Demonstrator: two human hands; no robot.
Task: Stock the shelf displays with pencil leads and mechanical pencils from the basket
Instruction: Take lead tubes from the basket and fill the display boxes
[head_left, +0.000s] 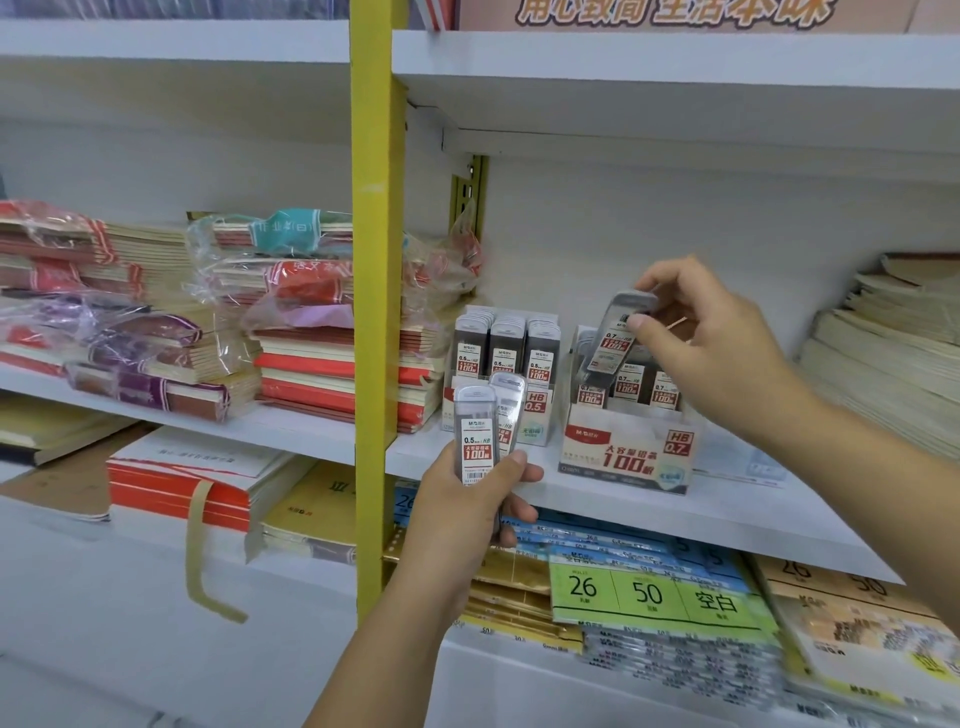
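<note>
The right hand (717, 358) is pinching a slim grey plastic lead case labelled 0.7 (618, 338) at its upper end, with the thumb on the near face and the fingers curled over the cap. The case is hanging tilted, lower end down and to the left, directly above the white cardboard display box marked HB 0.7 (628, 457). Whether it is touching the cases standing in that box cannot be told.

The left hand (467, 514) is gripping at least two grey lead cases labelled 0.5 (477, 441) upright by their lower halves, thumb across the front. They are just in front of the display box marked HB 0.5 (537, 410).

Both boxes are standing side by side on the white shelf board (727, 514). A yellow upright post (371, 260) is bounding the bay on the left. Bare shelf is lying between the 0.7 box and a beige notebook stack (893, 353) on the right.

Both forearms are reaching up and away from the near edge, the right one crossing in from the right.
</note>
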